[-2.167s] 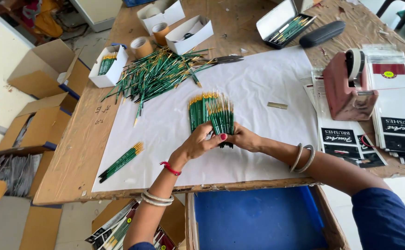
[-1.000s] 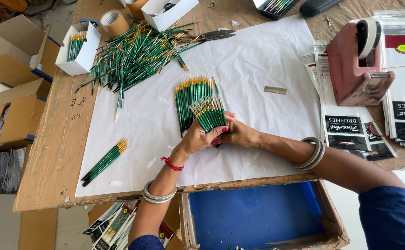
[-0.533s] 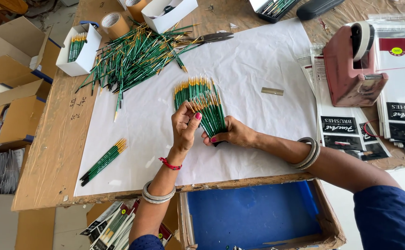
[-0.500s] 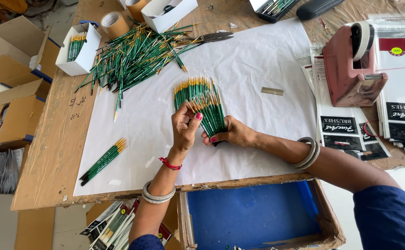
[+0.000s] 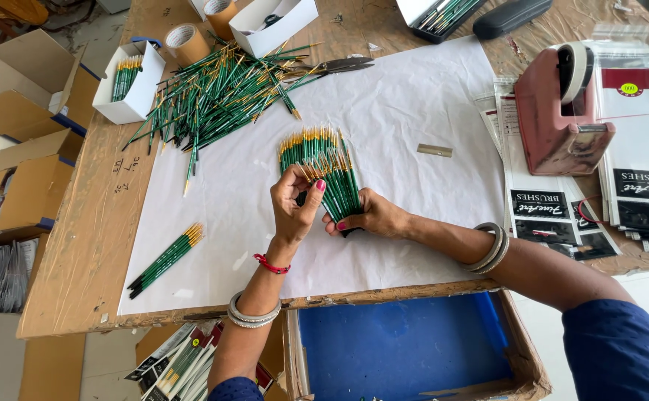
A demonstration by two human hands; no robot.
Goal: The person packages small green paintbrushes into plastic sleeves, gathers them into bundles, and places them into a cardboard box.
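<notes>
Left hand (image 5: 292,202) raised over brushes (image 5: 337,182)

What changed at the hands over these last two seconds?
The left hand lifted off the sheet and now pinches brush tips from the fanned bunch of green brushes. The right hand still grips that bunch's lower end. The loose pile and small bundle stayed put.

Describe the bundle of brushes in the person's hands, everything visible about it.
The bundle of brushes is a fan of thin paintbrushes with dark green handles, golden ferrules and pale tips, pointing away from the person. The right hand grips its lower end, where the handles gather; the left hand pinches a few brushes near the middle. It is held just above the white paper sheet, overlapping a flat row of the same brushes lying behind it.
</notes>
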